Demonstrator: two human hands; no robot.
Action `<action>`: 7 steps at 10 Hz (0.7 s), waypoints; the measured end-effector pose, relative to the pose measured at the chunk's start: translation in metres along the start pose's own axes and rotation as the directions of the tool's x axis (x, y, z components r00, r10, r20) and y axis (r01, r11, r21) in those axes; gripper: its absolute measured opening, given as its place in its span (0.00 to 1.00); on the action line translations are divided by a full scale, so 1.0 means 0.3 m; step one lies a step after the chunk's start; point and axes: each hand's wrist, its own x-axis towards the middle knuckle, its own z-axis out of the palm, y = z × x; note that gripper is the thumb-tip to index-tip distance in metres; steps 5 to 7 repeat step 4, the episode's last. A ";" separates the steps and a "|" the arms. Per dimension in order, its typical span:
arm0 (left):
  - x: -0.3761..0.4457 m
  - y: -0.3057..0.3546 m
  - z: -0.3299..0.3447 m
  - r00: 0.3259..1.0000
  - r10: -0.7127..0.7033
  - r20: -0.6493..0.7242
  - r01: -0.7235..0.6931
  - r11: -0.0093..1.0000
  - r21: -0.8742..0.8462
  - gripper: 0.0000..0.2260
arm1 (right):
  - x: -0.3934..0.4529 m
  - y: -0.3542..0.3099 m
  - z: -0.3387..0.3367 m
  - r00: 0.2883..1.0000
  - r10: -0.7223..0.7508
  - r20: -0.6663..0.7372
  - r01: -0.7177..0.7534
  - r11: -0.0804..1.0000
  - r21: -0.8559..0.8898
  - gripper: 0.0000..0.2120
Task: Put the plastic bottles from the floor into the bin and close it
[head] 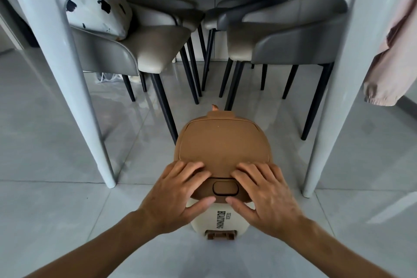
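A cream bin [220, 219] with a brown lid [222, 144] stands on the grey tiled floor in front of me. The lid lies flat down on the bin. My left hand [178, 192] rests on the lid's near left edge, fingers spread on top and thumb under the front rim. My right hand [265, 189] mirrors it on the near right edge. Between the hands sits the lid's oval push button [225, 188]. A brown pedal [221, 235] sticks out at the bin's base. No plastic bottles are in view.
A glossy white table stands over the bin, with legs at left [67, 88] and right [331, 97]. Grey chairs [144, 52] with black legs crowd under it just behind the bin. A spotted cushion [99, 16] lies on the left chair. Pink cloth [392, 52] hangs at right.
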 end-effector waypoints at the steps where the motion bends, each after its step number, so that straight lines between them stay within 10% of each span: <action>1: -0.003 0.004 0.013 1.000 -0.017 -0.012 0.017 1.000 -0.012 0.24 | -0.007 0.000 0.010 1.000 0.013 0.008 -0.013 1.000 0.000 0.24; 7: -0.005 0.005 -0.020 1.000 -0.013 0.019 0.014 0.999 -0.036 0.24 | 0.018 -0.002 -0.046 0.998 0.052 0.030 -0.054 0.995 0.082 0.24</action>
